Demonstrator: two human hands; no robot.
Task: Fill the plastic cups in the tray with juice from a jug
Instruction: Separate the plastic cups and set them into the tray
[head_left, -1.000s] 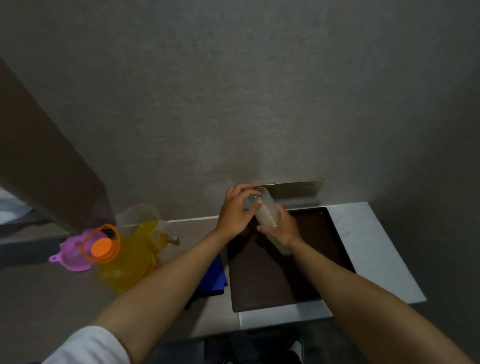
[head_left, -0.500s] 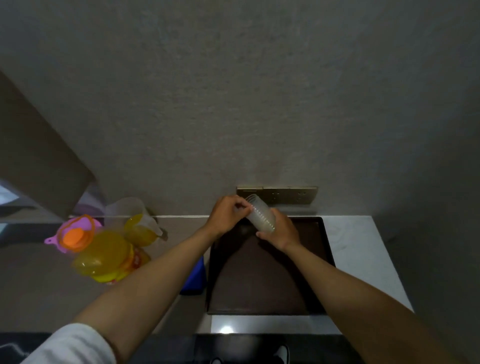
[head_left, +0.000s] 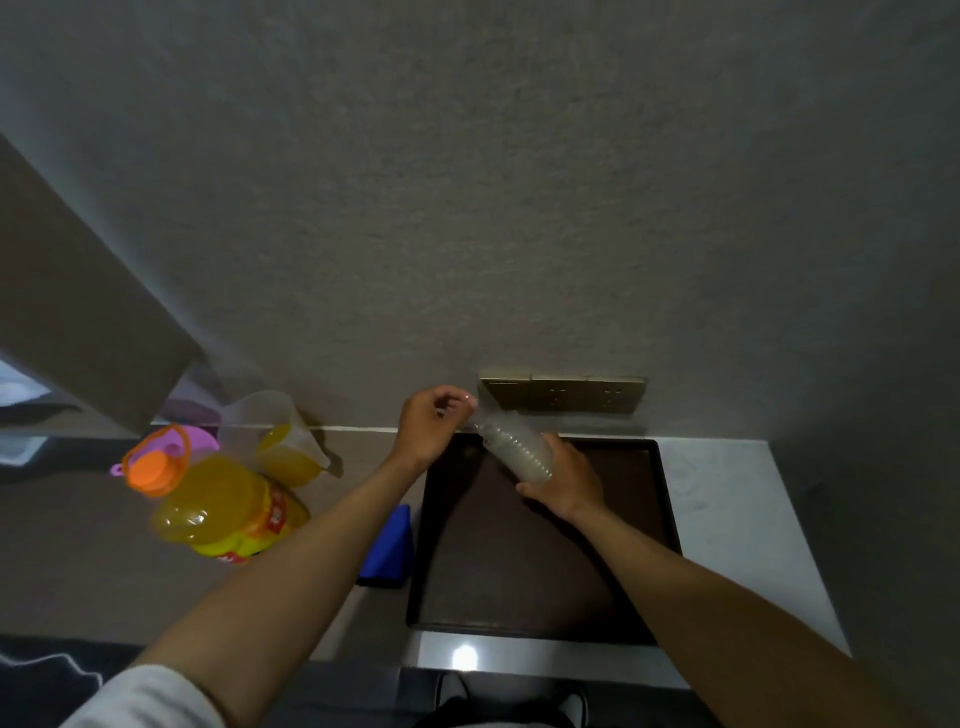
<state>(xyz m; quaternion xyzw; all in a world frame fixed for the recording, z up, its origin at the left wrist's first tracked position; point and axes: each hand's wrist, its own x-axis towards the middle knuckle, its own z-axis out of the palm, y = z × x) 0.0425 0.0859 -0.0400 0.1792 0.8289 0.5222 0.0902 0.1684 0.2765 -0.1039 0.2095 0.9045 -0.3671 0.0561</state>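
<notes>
Ribbed clear cups over our dark tray

Our right hand (head_left: 563, 480) grips the ribbed cup stack (head_left: 514, 448); left hand (head_left: 432, 422) pinches its rim above the flat rectangular tray (head_left: 519, 571).

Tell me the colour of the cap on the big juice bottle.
Orange, seen in the head view: the cap tops the juice bottle.

dim, soft focus | glare on counter (head_left: 464, 656) edge | wide-angle bending

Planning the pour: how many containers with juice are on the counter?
2: a big bottle with an orange cap at the left, and a clear jug just behind it by the wall, partly filled.
</notes>
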